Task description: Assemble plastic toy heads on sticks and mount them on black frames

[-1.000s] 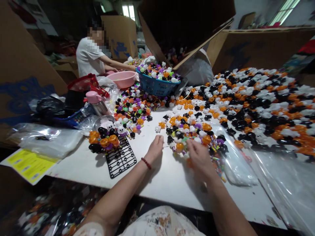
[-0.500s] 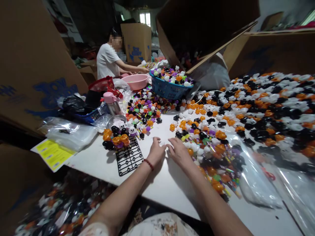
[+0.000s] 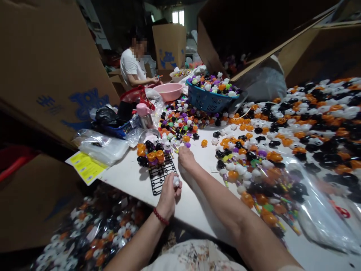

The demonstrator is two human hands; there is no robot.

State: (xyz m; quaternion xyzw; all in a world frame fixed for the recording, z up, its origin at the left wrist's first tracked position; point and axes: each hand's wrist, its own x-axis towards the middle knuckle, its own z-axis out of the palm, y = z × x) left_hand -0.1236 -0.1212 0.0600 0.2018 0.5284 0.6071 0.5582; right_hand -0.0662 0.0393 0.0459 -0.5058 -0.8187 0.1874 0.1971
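My left hand, with a red bead bracelet at the wrist, is closed around a small white plastic figure head. It hovers at the right edge of a black grid rack. Several orange, black and white figure heads stand on the rack's far end. My right hand reaches beyond the rack to the near edge of a mixed pile of small coloured toys. Its fingers are curled together beside a thin coloured stick, and whatever they pinch is hidden.
A wide heap of figure heads covers the table's right side, with clear plastic bags in front. A blue basket, pink basin and flask stand farther back. Another person sits across the table.
My hands were together mid-table. The left has drawn back to the rack with the white figure head; the right has moved forward-left to the toy pile. The view has turned slightly left.
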